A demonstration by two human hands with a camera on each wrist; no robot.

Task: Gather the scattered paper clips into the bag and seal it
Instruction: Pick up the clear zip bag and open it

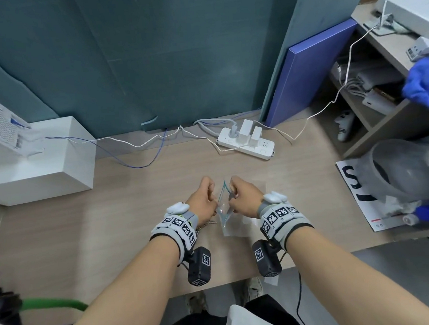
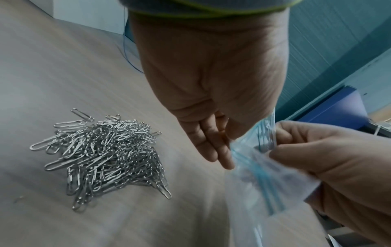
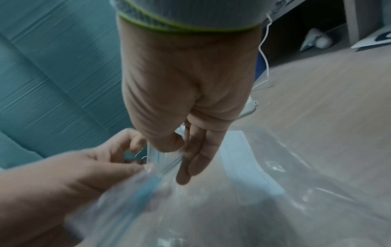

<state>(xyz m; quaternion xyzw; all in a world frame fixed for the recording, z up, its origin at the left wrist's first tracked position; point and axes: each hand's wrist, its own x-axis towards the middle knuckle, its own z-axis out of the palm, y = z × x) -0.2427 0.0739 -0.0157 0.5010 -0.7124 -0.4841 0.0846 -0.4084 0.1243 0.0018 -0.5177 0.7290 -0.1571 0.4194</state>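
A clear zip bag [image 1: 225, 218] with a blue seal strip hangs upright over the middle of the desk, held between both hands. My left hand [image 1: 213, 200] pinches the bag's top edge [image 3: 148, 167] from the left. My right hand [image 1: 232, 196] pinches the opposite lip [image 3: 182, 150] between thumb and fingers, and the mouth stands slightly apart. A pile of silver paper clips [image 2: 105, 155] lies on the desk just left of the bag; in the head view my left wrist hides most of the pile [image 1: 207, 224]. The blur hides whether any clips are in the bag [image 2: 253, 175].
More clear plastic [image 3: 264, 167] lies flat on the desk under the bag. A white power strip [image 1: 246, 141] with cables sits at the back, a white box [image 1: 40, 160] at left, and shelves [image 1: 379, 82], papers and a grey object [image 1: 397, 173] at right.
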